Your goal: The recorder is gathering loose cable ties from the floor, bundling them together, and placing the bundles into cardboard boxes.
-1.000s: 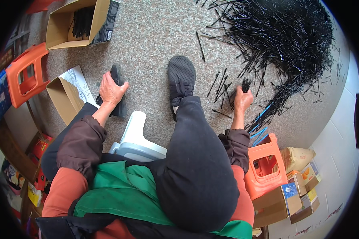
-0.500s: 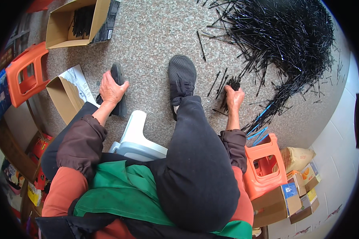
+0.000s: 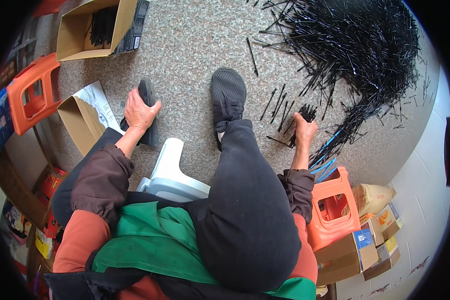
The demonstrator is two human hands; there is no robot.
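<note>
Black sticks (image 3: 308, 113) bunched in a right hand (image 3: 305, 131) beside a sprawling pile (image 3: 355, 45)

The right hand wraps around the bunch, low over the speckled floor (image 3: 185, 45); loose sticks (image 3: 278, 103) lie just to its left. The left hand (image 3: 141, 112), thumb spread from the fingers, lies over the left shoe (image 3: 145, 90); whether it grips anything cannot be told. Flooring stretches between the right shoe (image 3: 228, 92) and the pile, leaving room to the left of the loose sticks. Space is tighter on the other side, where the pile's tail runs down toward an orange stool (image 3: 330, 233) near the right sleeve (image 3: 297, 189) and the floor's edge curves along a pale wall (image 3: 415, 200). At upper left an open carton (image 3: 75, 37) holds more sticks, its dark side printed; below it, a second carton (image 3: 77, 122) shows dark lettering on a white panel (image 3: 97, 102). Print also marks a tan bag (image 3: 372, 200) and small boxes (image 3: 387, 220) beyond the stool, and a larger carton (image 3: 340, 262) there bears a blue label (image 3: 363, 239).
</note>
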